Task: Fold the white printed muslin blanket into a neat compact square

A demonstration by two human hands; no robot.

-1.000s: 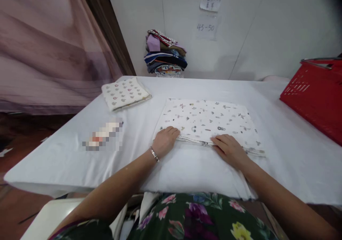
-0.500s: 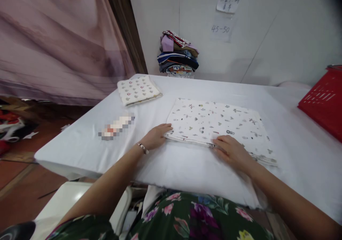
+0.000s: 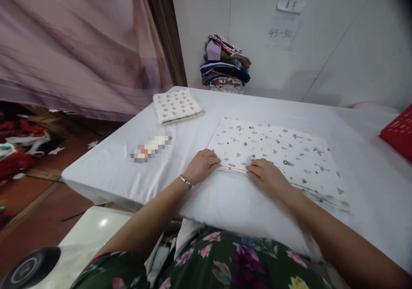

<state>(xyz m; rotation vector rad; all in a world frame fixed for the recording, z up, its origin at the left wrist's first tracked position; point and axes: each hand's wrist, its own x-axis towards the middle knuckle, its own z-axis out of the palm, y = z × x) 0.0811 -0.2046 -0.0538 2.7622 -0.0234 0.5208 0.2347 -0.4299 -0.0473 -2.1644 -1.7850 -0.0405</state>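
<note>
- Several layers of printed cloth point(image 3: 273, 147) lie flat right of the frame's centre, their near edges stacked almost in line.
- Our left hand point(image 3: 202, 166) rests at the cloth's near left corner, fingers together and slightly bent; whether they pinch the edge or only press it, we cannot tell.
- Our right hand point(image 3: 269, 178) touches the near edge just below the middle of the frame, fingers curled close to the thumb; whether they pinch it, we cannot tell.
- We judge the step to be evening out this folded edge; the next move calls for a sure hold on all layers at once.
- Left of centre, higher up on the white table point(image 3: 370, 181), we see a smaller folded cloth point(image 3: 177, 105).
- A fabric pile point(image 3: 225, 68) stands at the upper centre, a red basket point(image 3: 399, 134) at the right border.
</note>
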